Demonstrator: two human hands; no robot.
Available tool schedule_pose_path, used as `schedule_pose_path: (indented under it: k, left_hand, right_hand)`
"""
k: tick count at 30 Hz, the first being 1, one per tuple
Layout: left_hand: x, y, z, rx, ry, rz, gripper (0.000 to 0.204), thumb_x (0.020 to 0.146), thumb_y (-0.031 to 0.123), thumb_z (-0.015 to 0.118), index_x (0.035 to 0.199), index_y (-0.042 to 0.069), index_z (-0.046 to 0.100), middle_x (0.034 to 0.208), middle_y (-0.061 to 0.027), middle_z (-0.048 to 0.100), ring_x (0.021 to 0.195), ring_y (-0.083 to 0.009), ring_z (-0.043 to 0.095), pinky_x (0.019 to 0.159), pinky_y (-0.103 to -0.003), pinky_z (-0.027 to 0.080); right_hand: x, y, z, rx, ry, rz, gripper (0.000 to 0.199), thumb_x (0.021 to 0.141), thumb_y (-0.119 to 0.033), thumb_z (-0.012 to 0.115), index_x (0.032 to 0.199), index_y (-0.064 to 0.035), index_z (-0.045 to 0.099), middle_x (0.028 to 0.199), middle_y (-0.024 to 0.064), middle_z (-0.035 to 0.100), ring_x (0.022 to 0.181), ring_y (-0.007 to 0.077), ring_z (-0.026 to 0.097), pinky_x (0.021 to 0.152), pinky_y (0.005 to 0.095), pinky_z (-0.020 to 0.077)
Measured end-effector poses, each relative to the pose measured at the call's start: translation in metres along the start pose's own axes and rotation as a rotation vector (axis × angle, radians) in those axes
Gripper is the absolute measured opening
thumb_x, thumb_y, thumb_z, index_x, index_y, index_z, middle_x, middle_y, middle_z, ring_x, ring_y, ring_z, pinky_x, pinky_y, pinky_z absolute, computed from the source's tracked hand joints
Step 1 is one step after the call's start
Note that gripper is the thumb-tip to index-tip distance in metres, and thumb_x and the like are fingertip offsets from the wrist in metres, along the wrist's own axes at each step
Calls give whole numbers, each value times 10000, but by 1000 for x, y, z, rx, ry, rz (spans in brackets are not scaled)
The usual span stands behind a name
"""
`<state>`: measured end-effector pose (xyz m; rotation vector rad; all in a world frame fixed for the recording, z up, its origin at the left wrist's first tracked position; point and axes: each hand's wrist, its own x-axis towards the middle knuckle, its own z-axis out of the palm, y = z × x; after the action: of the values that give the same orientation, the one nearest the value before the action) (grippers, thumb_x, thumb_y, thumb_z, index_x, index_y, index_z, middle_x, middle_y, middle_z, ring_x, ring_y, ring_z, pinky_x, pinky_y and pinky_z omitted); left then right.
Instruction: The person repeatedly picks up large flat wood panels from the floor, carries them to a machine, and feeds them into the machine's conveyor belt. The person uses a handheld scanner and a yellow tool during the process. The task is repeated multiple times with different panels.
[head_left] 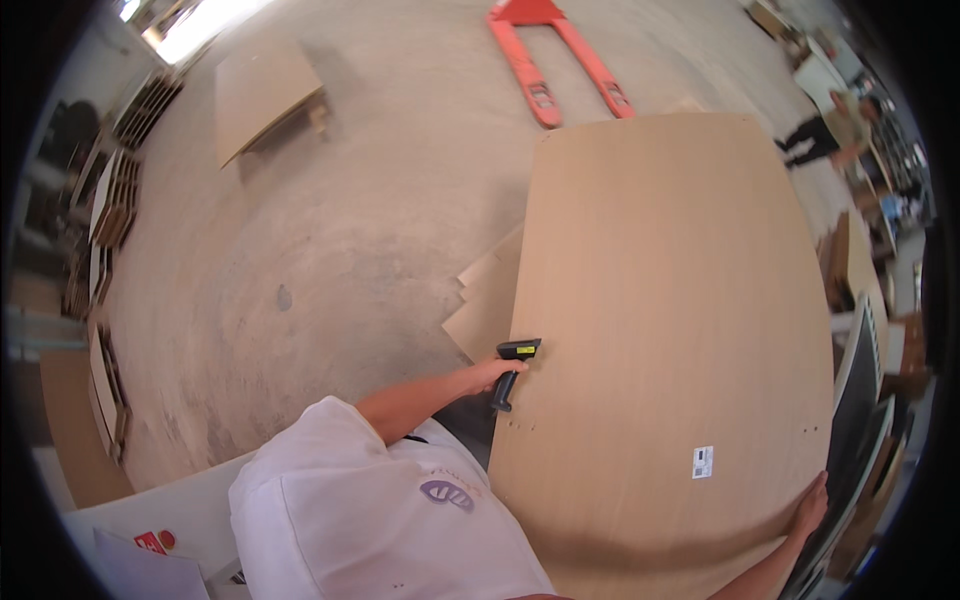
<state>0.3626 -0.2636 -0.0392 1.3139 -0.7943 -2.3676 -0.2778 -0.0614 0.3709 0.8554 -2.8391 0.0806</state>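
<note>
Scanner [514, 366] in the head view: a black handheld barcode scanner sits in the left hand [497, 376], whose fingers are wrapped shut around its grip. Its long axis runs from the handle, low and near at the left edge of the board, up to the head, which is far of the hand and carries a yellow-green patch. The head points right, over the edge of the board.

A big tan wooden board [660, 330] lies flat and fills the right half of the scene, its long axis running from near to far. Its left edge passes just beside the scanner. A small white label [703, 462] is stuck on its near right part, well apart from the scanner. The right hand [809, 508] rests flat and open on the board's near right corner, fingers spread, holding nothing.

Smaller tan offcuts [485, 305] lie on the concrete floor [330, 250] just left of the board. An orange pallet truck [556, 60] stands beyond the far end, forks pointing toward the board. Another panel stack [262, 92] lies far left. A second person [835, 130] stands far right.
</note>
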Motion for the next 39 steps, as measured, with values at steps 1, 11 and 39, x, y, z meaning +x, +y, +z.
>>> schedule_pose_path:
  k: [1,11,39]
  left_hand:
    - [-28,7,-27,-14,5,10,296,836,431,729,889,160,622,605,67,463,446,-73,414,392,-269,280]
    - [-115,6,-263,-192,355,44,290,838,391,730,832,129,607,578,37,480,376,-85,371,357,-280,235]
    - [-236,235,-722,-435,546,-161,472,848,347,757,1217,86,621,796,-2,627,374,-67,372,330,-233,241]
  right_hand:
    - [-10,-43,-20,13,5,-20,780,992,-656,341,1200,21,667,1217,258,651,1191,422,577,1003,468,425]
    - [-17,-414,130,-120,-161,-339,773,992,-669,278,1206,-47,683,1193,252,658,1154,444,588,977,519,438]
    - [-227,-1319,435,-95,-425,-861,695,1026,-539,318,1051,37,705,1063,317,662,1023,489,628,902,558,480]
